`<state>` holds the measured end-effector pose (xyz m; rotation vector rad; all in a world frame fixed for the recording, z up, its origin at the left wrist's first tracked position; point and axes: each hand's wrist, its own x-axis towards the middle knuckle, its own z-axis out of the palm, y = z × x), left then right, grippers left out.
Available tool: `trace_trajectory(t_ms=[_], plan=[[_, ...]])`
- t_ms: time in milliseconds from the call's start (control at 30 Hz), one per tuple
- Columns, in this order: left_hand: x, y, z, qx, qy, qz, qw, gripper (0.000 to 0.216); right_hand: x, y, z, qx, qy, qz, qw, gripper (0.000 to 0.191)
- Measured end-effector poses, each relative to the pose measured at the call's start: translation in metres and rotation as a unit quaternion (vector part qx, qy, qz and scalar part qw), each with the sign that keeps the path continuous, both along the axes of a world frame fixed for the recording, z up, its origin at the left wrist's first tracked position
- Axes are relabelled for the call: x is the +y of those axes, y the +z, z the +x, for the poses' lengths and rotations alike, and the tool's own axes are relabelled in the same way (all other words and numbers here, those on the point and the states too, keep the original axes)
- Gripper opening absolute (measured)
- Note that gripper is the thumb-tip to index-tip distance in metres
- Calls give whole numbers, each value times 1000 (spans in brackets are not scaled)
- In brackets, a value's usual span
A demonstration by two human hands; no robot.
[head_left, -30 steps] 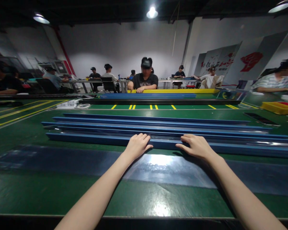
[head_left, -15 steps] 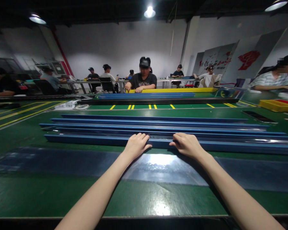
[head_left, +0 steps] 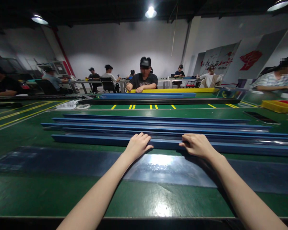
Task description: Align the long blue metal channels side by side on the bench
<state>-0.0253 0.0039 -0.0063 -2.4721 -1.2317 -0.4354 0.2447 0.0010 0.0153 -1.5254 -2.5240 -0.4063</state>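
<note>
A clear film strip (head_left: 62,161) lies between the near edge of the green table (head_left: 144,203) and the nearest blue channel (head_left: 166,144), its front wall gripped by left hand (head_left: 139,145) and right hand (head_left: 197,145), with more blue channels (head_left: 158,124) behind and, off rightward, a phone (head_left: 261,117) and yellow bin (head_left: 275,108) (contents indistinct).

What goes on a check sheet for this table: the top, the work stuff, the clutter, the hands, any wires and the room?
Surface: green tabletop, with yellow lines farther off.
Job's things: long blue channels side by side; shiny see-through strip nearer.
Clutter: phone and yellow tray at the right.
Hands: left hand and right hand, both curled onto the nearest blue channel.
Cables: what looks like a thin cord hanging before the far wall.
Surroundings: people, ceiling lamps.
</note>
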Motion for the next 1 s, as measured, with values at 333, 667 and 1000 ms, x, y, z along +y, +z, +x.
trace_trajectory(t_ms=[333, 667, 1000], plan=[[1, -1, 2, -10, 10, -17, 1000, 25, 2, -4, 3, 15, 16, -5, 1000, 32], [2, 3, 2, -7, 21, -37, 999, 27, 1, -3, 2, 13, 12, -8, 1000, 31], [1, 4, 1, 0, 23, -51, 998, 27, 0, -2, 1, 10, 7, -10, 1000, 30]])
